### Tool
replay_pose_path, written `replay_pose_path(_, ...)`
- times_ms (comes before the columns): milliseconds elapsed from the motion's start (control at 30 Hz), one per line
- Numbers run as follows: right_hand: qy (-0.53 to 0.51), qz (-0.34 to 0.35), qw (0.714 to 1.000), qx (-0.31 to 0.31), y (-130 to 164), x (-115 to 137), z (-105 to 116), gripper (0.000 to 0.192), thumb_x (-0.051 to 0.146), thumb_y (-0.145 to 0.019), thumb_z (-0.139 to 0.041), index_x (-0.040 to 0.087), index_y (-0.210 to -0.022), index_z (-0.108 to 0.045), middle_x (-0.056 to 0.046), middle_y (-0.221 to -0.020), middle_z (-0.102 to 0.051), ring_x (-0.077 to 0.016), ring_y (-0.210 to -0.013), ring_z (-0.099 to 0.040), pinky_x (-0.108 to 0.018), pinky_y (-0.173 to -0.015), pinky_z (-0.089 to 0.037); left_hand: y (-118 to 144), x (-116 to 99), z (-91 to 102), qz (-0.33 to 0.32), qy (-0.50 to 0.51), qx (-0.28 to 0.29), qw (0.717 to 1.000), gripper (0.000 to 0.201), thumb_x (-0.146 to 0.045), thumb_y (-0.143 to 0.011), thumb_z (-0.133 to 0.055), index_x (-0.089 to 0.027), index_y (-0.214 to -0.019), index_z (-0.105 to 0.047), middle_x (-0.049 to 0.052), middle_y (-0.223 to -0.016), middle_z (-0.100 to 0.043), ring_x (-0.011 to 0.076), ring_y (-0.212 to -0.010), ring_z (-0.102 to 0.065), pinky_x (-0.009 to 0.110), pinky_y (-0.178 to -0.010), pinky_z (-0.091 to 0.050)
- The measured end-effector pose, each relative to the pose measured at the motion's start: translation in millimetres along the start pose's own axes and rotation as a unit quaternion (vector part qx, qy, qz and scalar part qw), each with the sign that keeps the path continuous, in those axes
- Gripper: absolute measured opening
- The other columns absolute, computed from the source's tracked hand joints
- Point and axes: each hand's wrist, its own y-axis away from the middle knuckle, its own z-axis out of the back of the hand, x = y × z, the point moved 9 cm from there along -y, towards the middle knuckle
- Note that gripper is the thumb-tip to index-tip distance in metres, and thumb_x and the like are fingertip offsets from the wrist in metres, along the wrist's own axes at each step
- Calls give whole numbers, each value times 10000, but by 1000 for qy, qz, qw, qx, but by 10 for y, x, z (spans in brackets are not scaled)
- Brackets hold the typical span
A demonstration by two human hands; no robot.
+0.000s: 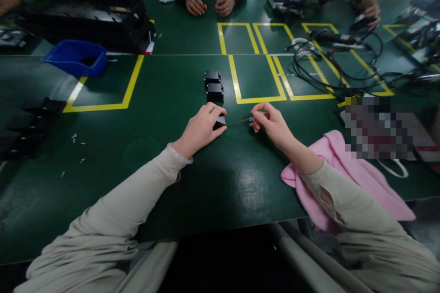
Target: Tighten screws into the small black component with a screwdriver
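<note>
My left hand (205, 126) is closed around a small black block (220, 122) and steadies it on the green table (220, 169). Most of the block lies under my fingers. In my right hand (270, 121) is a screwdriver (252, 119), gripped by its handle. Its thin shaft points left and its tip meets the block's right side, or comes very near it. Just beyond my left hand stand two black blocks (215, 90), one behind the other, with small shiny screws at their sides.
Loose screws (74, 137) and black parts (30, 123) lie at left, near a blue bin (77, 57). A pink cloth (338, 178) is under my right forearm. Tangled cables (319, 66) spread at right. Across the table are co-workers' hands (209, 4).
</note>
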Motion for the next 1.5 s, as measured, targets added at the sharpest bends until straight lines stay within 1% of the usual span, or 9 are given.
replay_pose_path(133, 17, 1, 1000, -7, 3, 13, 15, 240, 393, -908, -746, 235, -945, -569, 92, -579, -589, -108, -534, -583, -312, -679, -534, -3, -3, 1, 2, 1, 4, 1000, 330, -244, -941, -688, -200, -1234, -544, 98, -1217, -605, 261, -1100, -603, 387, -852, -570)
replay_pose_path(333, -3, -5, 1000, 12, 3, 5, -24, 264, 472, -980, -652, 239, -896, -560, 136, -468, -407, -92, -446, -507, -321, -692, -560, -11, 0, -1, 5, 1, 6, 1000, 331, -244, -939, -692, -193, -1232, -547, 101, -1219, -607, 263, -1099, -604, 389, -851, -570)
replay_pose_path(567, -6, -8, 1000, -10, 0, -24, 6, 225, 380, -913, -732, 228, -897, -567, 111, -531, -524, -84, -493, -529, -311, -713, -576, -9, 0, -7, 4, -9, 5, 1000, 331, -242, -938, -701, -187, -1228, -552, 96, -1218, -609, 261, -1115, -602, 386, -875, -568)
replay_pose_path(767, -35, -16, 999, 4, 4, -29, -35, 248, 447, -961, -662, 232, -885, -565, 143, -454, -403, -84, -429, -495, -316, -692, -572, -11, -2, -3, 6, -9, 6, 1000, 337, -236, -930, -709, -193, -1224, -548, 92, -1219, -607, 258, -1111, -606, 374, -861, -570)
replay_pose_path(1000, -24, -5, 1000, 2, 7, 16, -21, 255, 413, -910, -742, 232, -915, -563, 115, -526, -534, -83, -476, -516, -308, -688, -570, -15, -8, 5, 9, -2, 11, 1000, 332, -237, -934, -704, -185, -1224, -550, 98, -1223, -607, 263, -1111, -607, 383, -863, -573)
replay_pose_path(1133, -28, -9, 999, 16, 10, 9, -46, 283, 479, -967, -664, 231, -877, -564, 129, -465, -443, -84, -433, -495, -304, -649, -548, -14, -16, 9, 5, -3, 7, 1000, 334, -231, -933, -702, -180, -1228, -552, 102, -1221, -608, 264, -1111, -606, 386, -863, -574)
replay_pose_path(1200, -28, -11, 999, 17, 7, 0, -47, 276, 470, -966, -667, 231, -872, -566, 137, -450, -414, -83, -422, -488, -304, -645, -548, -13, -16, 7, 3, -4, 6, 1000, 336, -232, -934, -702, -180, -1230, -553, 102, -1220, -609, 264, -1112, -606, 388, -863, -575)
replay_pose_path(1367, -26, -5, 1000, -6, 4, 11, -11, 224, 363, -895, -750, 227, -892, -571, 114, -543, -523, -75, -478, -518, -300, -677, -576, -11, -10, 3, 3, -5, 4, 1000, 325, -241, -936, -697, -191, -1221, -550, 97, -1214, -608, 266, -1112, -606, 395, -867, -576)
replay_pose_path(1500, -26, -14, 1000, -3, 6, -6, -19, 227, 391, -916, -718, 231, -890, -559, 117, -524, -517, -77, -466, -512, -298, -664, -569, -12, -5, 1, 6, -8, 4, 1000, 327, -245, -933, -708, -194, -1216, -552, 94, -1207, -610, 266, -1105, -608, 396, -867, -577)
